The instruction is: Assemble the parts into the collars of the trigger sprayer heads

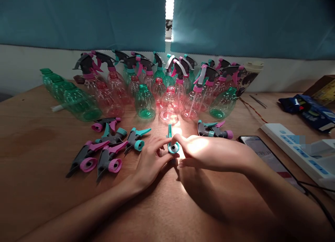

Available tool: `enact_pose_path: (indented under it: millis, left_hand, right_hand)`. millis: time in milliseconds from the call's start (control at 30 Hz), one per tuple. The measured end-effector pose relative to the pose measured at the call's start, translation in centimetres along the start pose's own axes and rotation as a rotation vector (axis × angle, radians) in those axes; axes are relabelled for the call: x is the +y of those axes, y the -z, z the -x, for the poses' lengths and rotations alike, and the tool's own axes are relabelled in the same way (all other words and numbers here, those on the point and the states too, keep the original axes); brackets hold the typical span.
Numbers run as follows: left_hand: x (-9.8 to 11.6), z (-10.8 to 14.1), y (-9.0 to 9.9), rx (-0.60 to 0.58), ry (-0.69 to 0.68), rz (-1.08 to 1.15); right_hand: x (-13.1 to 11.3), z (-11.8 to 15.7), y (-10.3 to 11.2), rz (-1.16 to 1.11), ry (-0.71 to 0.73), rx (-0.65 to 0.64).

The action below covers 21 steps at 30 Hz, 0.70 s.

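Note:
A trigger spray head [173,148] with a teal collar is held between my hands low over the table, its round opening turned toward me and its teal trigger pointing away. My left hand [151,154] grips it from the left between thumb and fingers. From the right, my right hand [192,148] pinches at the collar; its fingertips are partly hidden. Loose spray heads lie to the left, among them a pink-collared one [111,161] and a teal-collared one [134,141]. More spray heads [216,130] lie beyond my right hand.
Behind stand several pink and green bottles, such as a green bottle [145,104] and a pink bottle [169,104], some topped with spray heads. To the right are a phone [264,153], a white power strip [298,148], a blue packet [311,111] and a cup [248,76].

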<state>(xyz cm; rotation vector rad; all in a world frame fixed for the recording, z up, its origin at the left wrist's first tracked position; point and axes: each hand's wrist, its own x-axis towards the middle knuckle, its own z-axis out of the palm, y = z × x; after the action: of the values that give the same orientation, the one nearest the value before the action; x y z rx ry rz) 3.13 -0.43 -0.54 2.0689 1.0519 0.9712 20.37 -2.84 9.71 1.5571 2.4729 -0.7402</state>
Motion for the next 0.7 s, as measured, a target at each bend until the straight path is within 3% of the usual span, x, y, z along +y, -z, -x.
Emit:
enact_pose_path:
  millis: [200,433,567,700]
  left_hand:
    - [0.0,0.0,0.0,0.012,0.019,-0.033]
    - [0.2,0.1,-0.1,-0.002,-0.013,-0.016]
    - [0.7,0.2,-0.1,-0.057,-0.051,-0.012]
    - [0.7,0.2,0.0,-0.089,-0.081,-0.029]
  right_hand:
    - [0.4,-1.1,-4.4,0.138,0.155,0.444]
    - [0.5,-1.1,-6.0,-0.096,0.066,0.422]
    - [1.4,-0.6,-6.8,-0.322,0.089,0.398]
    - [2.3,-0.6,-7.2,-0.389,0.128,0.39]
